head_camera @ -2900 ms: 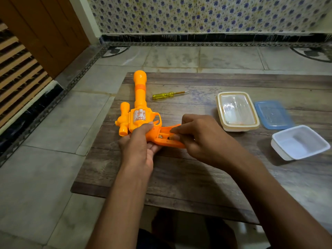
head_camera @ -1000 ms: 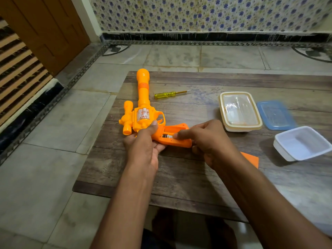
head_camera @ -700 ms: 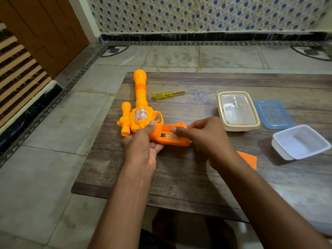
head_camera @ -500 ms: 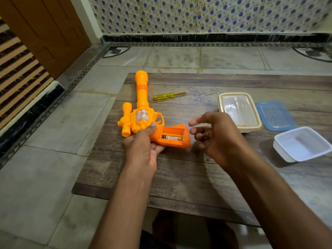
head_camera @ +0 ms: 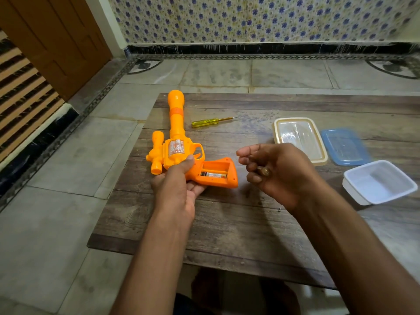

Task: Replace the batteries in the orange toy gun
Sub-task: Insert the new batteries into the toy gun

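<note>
head view, left grip [head_camera: 179, 189] grasping toy gun [head_camera: 176, 133] by left edge of table [head_camera: 227, 223], right grip [head_camera: 279, 173] clutching battery [head_camera: 263, 171]

At the back, a wall [head_camera: 250, 17] patterned with small blue flowers on a pale ground, closed below by a black skirting [head_camera: 250, 48]. Underfoot, a floor [head_camera: 68, 160] of large grey stone slabs, edged with a dark patterned border strip [head_camera: 272, 57]. To the left, a brown wooden door [head_camera: 56, 37] in a pale frame; nearer, a slatted panel [head_camera: 20, 92] in brown and cream. Low on the floor, a desk [head_camera: 227, 223] of weathered dark planks. Dim, warm light, soft shadows.
</note>
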`<state>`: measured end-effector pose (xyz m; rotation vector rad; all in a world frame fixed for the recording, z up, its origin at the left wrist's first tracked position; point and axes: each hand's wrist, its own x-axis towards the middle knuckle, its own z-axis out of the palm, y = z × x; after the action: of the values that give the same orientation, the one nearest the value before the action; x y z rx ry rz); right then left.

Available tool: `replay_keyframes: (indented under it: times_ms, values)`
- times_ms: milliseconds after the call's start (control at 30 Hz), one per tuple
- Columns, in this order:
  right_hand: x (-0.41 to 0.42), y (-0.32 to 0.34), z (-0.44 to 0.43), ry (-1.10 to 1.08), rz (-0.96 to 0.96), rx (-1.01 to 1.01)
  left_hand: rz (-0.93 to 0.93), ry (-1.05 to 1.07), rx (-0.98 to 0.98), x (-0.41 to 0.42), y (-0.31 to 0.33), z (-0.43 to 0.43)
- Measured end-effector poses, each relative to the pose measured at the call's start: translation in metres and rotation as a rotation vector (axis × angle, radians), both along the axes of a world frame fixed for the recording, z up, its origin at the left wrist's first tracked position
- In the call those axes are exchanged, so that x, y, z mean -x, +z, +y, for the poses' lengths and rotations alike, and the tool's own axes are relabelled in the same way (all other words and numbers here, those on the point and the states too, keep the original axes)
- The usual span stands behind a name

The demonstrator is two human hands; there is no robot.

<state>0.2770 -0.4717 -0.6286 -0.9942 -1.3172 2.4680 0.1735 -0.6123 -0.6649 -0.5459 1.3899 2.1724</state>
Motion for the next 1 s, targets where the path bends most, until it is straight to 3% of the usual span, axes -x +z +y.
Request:
replay_keyframes:
  times_ms: [133, 300, 467, 767, 1000]
  values:
    - [-0.0027, 0.0046, 0.0033, 0.064, 0.048, 0.116, -0.002, -0.001, 0.001, 0.0005, -0.0008, -0.0002]
    - [-0.0042, 0.0056, 0.0014, 0.148, 0.027, -0.039, -0.003, -0.006, 0.006, 0.0005, -0.0004, -0.0006]
    - [-0.0049, 0.0036, 0.0015, 0.157, 0.061, -0.062, -0.002, -0.006, 0.013, 0.0002, -0.0001, -0.0001]
    - [-0.0037, -0.0011, 0.0017, -0.077, 0.078, -0.126, 0.000, -0.007, 0.009, -0.0001, 0.0014, 0.0004]
    - [-0.0046, -0.0030, -0.0002, -0.125, 0.072, -0.176, 0.007, 0.000, 0.002, 0.0000, 0.0008, 0.0008]
